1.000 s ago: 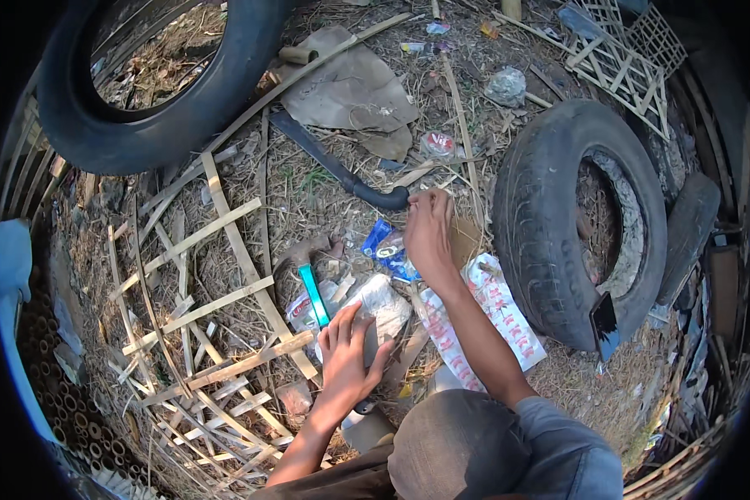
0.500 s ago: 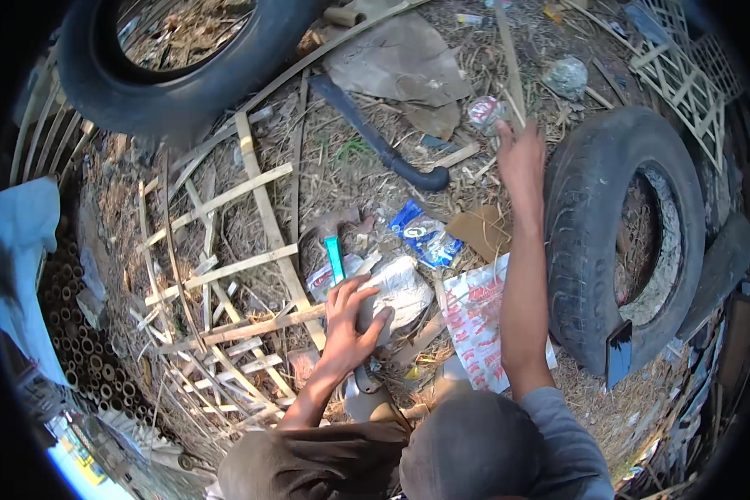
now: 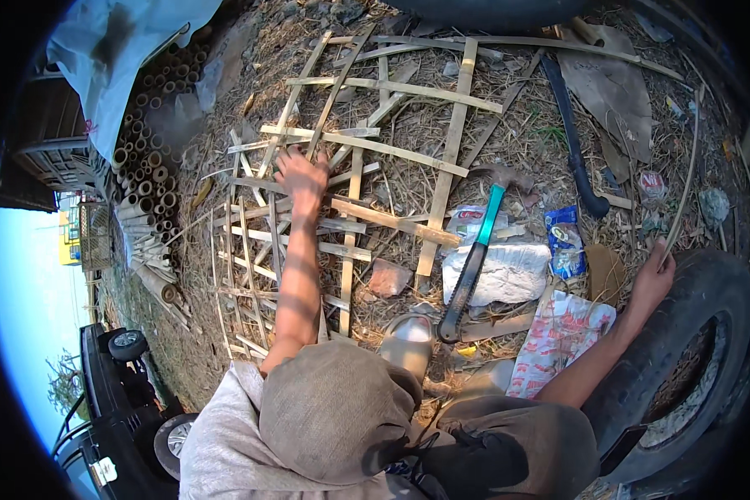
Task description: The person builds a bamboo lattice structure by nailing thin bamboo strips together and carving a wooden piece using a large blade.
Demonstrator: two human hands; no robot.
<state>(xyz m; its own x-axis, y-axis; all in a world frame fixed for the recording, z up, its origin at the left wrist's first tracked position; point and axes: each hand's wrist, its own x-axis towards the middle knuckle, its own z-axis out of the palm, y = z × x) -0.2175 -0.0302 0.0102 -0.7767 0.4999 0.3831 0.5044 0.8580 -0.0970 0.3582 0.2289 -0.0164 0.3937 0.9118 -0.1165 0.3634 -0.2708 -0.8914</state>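
Squarely under the left hand [image 3: 302, 177] — a loose lattice of split bamboo slats [image 3: 350, 208], spread flat on the straw-littered ground [image 3: 508, 125]. Fingers curled down over a crossing of strips near the lattice's far left part, apparently gripping or pressing a slat; exact hold hard to make out from above. Long slats running mostly away from the body, crossed by others lying left to right, so the strip under the fingers stretches off toward the right and forward. Left arm stretched straight out over the near rows of the lattice, clearly the nearer hand to it.

Well apart on the other side, right hand [image 3: 652, 279] resting at the edge of an old tyre [image 3: 692, 350], fingers closed around a thin bamboo sliver [image 3: 683, 196] that rises up and away from the tyre. Not in touch with the lattice.

Between the two hands — a hammer with a teal and black handle [image 3: 475, 258], lying on a white sack [image 3: 508, 275], head pointing away from the body, handle end near the knees. Just beside it a blue packet [image 3: 565, 242], a printed red and white bag [image 3: 558, 337], a reddish stone [image 3: 389, 277] and a sandal [image 3: 408, 342]. Farther left, a stack of cut bamboo tubes [image 3: 146, 192] under a pale tarpaulin [image 3: 117, 58].
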